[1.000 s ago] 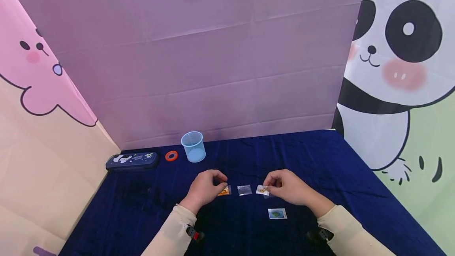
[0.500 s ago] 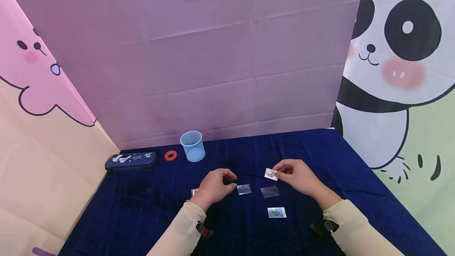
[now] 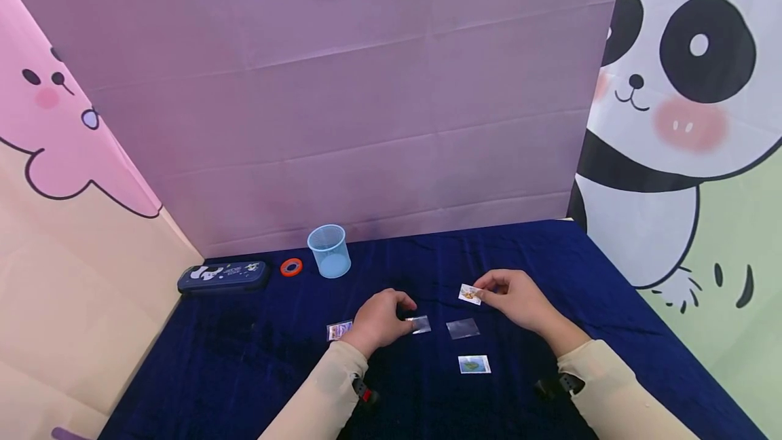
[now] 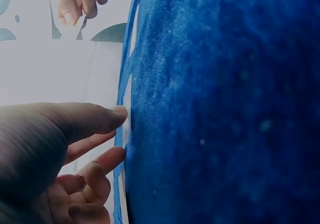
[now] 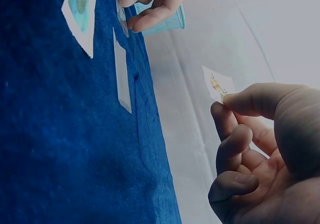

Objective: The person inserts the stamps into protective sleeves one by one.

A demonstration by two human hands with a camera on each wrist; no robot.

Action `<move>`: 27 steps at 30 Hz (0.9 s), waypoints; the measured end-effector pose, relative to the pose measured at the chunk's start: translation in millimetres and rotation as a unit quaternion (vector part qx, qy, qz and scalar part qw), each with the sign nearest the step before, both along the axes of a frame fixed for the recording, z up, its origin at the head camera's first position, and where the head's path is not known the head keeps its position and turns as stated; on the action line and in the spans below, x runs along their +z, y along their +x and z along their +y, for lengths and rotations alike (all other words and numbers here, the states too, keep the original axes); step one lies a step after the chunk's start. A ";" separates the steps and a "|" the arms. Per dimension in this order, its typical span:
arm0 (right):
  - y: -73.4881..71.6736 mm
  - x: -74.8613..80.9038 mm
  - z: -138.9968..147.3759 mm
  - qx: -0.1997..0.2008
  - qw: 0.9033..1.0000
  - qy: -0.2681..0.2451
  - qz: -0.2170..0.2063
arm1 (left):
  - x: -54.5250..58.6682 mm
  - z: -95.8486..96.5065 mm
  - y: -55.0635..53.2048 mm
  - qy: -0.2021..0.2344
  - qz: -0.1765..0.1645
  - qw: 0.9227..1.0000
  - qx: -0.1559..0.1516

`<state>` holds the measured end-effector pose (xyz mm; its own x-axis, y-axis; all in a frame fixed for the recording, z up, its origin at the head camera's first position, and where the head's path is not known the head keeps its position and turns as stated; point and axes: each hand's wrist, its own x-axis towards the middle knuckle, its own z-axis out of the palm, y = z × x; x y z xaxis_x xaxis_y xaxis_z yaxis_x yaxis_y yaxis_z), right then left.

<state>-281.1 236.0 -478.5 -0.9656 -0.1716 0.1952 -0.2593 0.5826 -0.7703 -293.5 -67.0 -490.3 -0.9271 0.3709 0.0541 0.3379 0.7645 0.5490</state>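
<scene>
1. The right hand [image 3: 518, 301] is clamping a little white card [image 3: 468, 294] between thumb and forefinger, and its other fingers are curling in below.
2. That card is hanging above the blue cloth [image 3: 525, 250], just beyond the right-hand clear sleeve [image 3: 463, 328], its printed figure showing.
3. Over to the left hand [image 3: 380, 321]: thumb and forefinger are standing apart, the thumb touching the left edge of the middle clear sleeve [image 3: 420, 324].
4. Both forearms are slanting in from the near side in cream sleeves; the left hand is staying low at the cloth, the right is holding clear of it, farther away.
5. The right-hand sleeve is lying flat between the two hands, dark cloth showing through it.
6. A blue-green picture card [image 3: 474, 364] is lying on the near side, and a patterned card [image 3: 339, 330] is resting left of the left hand.
7. At the far left, a blue mesh cup [image 3: 330, 257] is standing upright, its pale bottom showing, with an orange ring [image 3: 284, 267] and a navy pencil case [image 3: 222, 277] lying to its left.
</scene>
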 end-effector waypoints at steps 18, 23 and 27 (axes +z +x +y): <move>-1.2 -0.8 0.9 0.004 1.000 0.007 -0.003 | 1.7 7.4 1.1 0.004 -0.019 1.000 -0.009; -0.3 -0.1 0.3 0.004 1.000 0.011 0.000 | 3.4 6.9 2.3 0.013 -0.013 1.000 -0.018; 0.0 0.4 0.0 0.006 1.000 0.009 0.007 | 6.0 4.7 2.3 0.021 0.009 1.000 -0.022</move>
<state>-281.1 236.0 -478.1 -0.9607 -0.1868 0.2052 -0.2769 0.5931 -0.7560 -291.2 -62.3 -484.4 -0.9088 0.4080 0.0868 0.3805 0.7255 0.5735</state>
